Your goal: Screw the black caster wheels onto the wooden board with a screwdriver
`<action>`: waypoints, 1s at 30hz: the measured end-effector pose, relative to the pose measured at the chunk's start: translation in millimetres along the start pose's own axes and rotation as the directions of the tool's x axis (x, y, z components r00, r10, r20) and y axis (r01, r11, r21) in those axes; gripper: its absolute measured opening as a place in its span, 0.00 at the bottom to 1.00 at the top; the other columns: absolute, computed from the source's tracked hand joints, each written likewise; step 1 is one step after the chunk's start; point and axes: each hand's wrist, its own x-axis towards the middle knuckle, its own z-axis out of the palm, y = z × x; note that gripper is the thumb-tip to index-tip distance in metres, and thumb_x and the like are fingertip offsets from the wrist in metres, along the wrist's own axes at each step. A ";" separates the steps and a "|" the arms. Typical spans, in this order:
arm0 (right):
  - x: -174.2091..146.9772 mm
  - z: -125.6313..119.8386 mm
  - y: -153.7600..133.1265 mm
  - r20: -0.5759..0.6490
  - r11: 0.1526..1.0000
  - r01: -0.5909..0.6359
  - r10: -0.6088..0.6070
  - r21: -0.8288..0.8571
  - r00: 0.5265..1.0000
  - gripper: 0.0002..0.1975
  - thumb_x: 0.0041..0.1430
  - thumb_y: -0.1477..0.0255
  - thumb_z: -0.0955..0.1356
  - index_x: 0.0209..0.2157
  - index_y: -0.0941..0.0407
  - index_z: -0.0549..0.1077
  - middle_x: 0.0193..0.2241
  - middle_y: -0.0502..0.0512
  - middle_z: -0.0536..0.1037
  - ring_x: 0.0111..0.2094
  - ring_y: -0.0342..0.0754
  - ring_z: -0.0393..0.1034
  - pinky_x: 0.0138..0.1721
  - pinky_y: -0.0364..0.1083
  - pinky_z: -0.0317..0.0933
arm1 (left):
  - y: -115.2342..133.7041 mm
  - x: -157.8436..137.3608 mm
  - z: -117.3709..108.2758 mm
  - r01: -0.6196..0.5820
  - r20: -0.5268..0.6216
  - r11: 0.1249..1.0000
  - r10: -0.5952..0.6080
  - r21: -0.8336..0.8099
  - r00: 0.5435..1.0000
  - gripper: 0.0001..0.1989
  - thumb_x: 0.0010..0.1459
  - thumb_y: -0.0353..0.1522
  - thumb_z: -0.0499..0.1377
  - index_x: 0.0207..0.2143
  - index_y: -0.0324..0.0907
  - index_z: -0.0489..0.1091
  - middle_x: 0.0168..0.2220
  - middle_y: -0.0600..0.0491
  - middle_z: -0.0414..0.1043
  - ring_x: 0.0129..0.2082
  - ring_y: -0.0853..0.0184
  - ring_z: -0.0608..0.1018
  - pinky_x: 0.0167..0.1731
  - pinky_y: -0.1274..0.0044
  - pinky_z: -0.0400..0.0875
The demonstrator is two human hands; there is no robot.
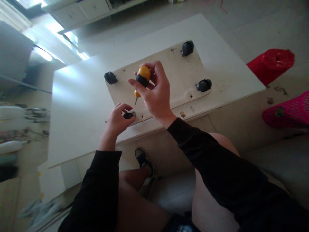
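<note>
A screwdriver (143,76) with a yellow and black handle is held in my right hand (158,88), its short metal shaft slanting down above the board. My left hand (118,120) closes around a black caster wheel (128,115) at the board's near left corner; part of that wheel is hidden by the fingers. The pale rectangular board (169,74) lies flat on a white table. Its other corners carry black casters: one at the far left (110,77), one at the far right (187,48) and one at the near right (204,85).
The white table (79,106) has small stickers along its near edge. To the right are a red bin (270,66) and a pink perforated basket (289,109). My legs and a shoe (144,159) are below the near edge. White cabinets (82,13) stand at the back.
</note>
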 end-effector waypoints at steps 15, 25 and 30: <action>-2.0 0.0 1.1 -0.013 1.000 -0.026 0.026 0.010 1.000 0.16 0.62 0.64 0.75 0.45 0.43 0.67 0.44 0.47 0.75 0.49 0.46 0.80 0.48 0.47 0.80 | 21.1 1.1 2.0 0.014 -0.007 0.959 -0.012 0.283 1.000 0.03 0.56 0.34 0.65 0.35 0.48 0.78 0.47 0.45 0.77 0.55 0.46 0.74 0.57 0.52 0.69; 2.3 -8.3 3.0 -0.019 0.999 0.031 -0.032 -0.011 0.999 0.16 0.65 0.60 0.75 0.46 0.49 0.68 0.42 0.46 0.75 0.46 0.43 0.79 0.45 0.47 0.79 | 26.7 10.5 15.9 0.128 -0.103 0.919 -0.096 0.372 0.990 0.03 0.53 0.31 0.65 0.29 0.47 0.80 0.43 0.42 0.77 0.53 0.44 0.73 0.55 0.48 0.69; 5.2 -14.1 -0.9 -0.010 0.997 0.034 -0.035 -0.072 0.999 0.16 0.65 0.61 0.75 0.47 0.49 0.67 0.42 0.45 0.75 0.44 0.42 0.78 0.44 0.46 0.80 | 28.1 11.4 17.6 0.159 -0.091 0.915 -0.134 0.372 0.987 0.02 0.54 0.31 0.65 0.28 0.46 0.78 0.43 0.41 0.76 0.53 0.42 0.73 0.55 0.46 0.68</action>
